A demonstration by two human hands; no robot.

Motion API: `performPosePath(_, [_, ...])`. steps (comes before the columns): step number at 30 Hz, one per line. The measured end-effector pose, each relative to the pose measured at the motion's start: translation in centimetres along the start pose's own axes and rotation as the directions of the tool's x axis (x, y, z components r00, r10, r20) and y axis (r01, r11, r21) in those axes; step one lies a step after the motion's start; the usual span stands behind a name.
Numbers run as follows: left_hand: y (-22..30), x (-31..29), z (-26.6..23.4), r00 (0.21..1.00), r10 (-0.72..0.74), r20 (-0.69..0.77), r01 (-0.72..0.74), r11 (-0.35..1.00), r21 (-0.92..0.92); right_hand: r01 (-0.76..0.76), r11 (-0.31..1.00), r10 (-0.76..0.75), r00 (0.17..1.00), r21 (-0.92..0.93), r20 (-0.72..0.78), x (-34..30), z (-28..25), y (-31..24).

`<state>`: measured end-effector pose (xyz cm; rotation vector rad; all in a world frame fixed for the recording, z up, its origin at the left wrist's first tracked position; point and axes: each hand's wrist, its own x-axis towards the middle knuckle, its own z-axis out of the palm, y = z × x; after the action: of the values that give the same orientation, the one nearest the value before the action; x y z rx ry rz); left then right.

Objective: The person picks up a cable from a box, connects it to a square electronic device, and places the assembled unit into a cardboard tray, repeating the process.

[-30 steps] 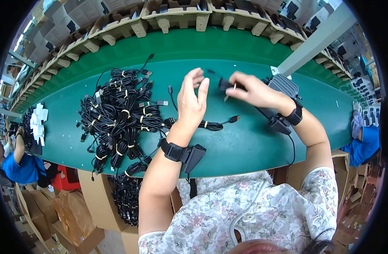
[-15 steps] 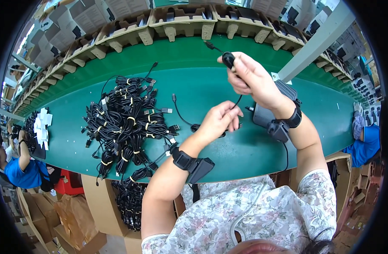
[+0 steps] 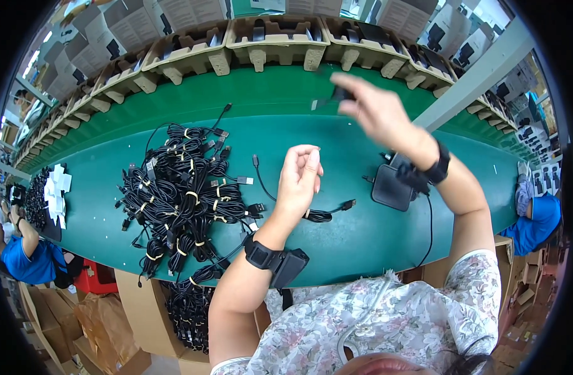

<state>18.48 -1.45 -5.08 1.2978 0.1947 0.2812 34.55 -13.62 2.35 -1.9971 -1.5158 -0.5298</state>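
Note:
My right hand (image 3: 377, 109), raised over the far part of the green bench and smeared by motion, grips a black USB cable (image 3: 342, 94) whose light plug end sticks out to the left. Lower and to the left, my left hand (image 3: 301, 172) hovers with its fingers curled in and the thumb pressed against them; whether anything lies inside is hidden. Beside it a bundled black cable (image 3: 319, 216) lies on the bench, with one end stretching up left and a plug to the right. A large heap of tied black cables (image 3: 186, 194) lies farther left.
A black box-shaped device (image 3: 392, 187) with a trailing cord lies under my right forearm. Cardboard trays (image 3: 277, 45) line the bench's back edge. A grey post (image 3: 471, 78) rises at the right. People in blue sit at both sides; cartons (image 3: 145, 312) stand below the bench.
My right hand has swung slightly outward with the cable, now blurred. My left hand has come off the cable's lower end, moved left and curled up. The bundled cable on the bench is now uncovered.

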Motion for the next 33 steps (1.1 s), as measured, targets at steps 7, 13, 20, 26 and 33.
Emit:
performPosePath(7, [-0.6, 0.1, 0.1, 1.000, 0.000, -0.005, 0.001, 0.997, 0.072, -0.400, 0.890, 0.405, 0.914, -0.219, -0.022, 9.4, -0.8, 13.7])
performPosePath(13, [-1.0, 0.0, -0.1, 0.999, -0.024, -0.027, 0.026, 0.998, 0.057, -0.473, 0.739, 0.629, 0.739, -0.480, 0.240, 13.9, 1.3, 20.6])
performPosePath(20, [-1.7, -0.2, -0.4, 0.997, -0.038, -0.067, 0.042, 0.997, 0.070, -0.320, 0.673, 0.543, 0.826, -0.667, 0.151, 14.2, 6.6, 21.2])
performPosePath(26, [-1.1, -0.1, -0.3, 0.993, -0.090, -0.073, 0.096, 0.992, 0.080, -0.477, 0.673, 0.612, 0.788, -0.566, 0.064, 14.2, 9.0, 26.1])
performPosePath(33, [-1.8, -0.3, -0.8, 0.994, -0.016, -0.104, 0.031, 0.989, 0.143, -0.420, 0.764, 0.454, 0.889, -0.489, -0.054, 12.6, 10.6, 26.9])
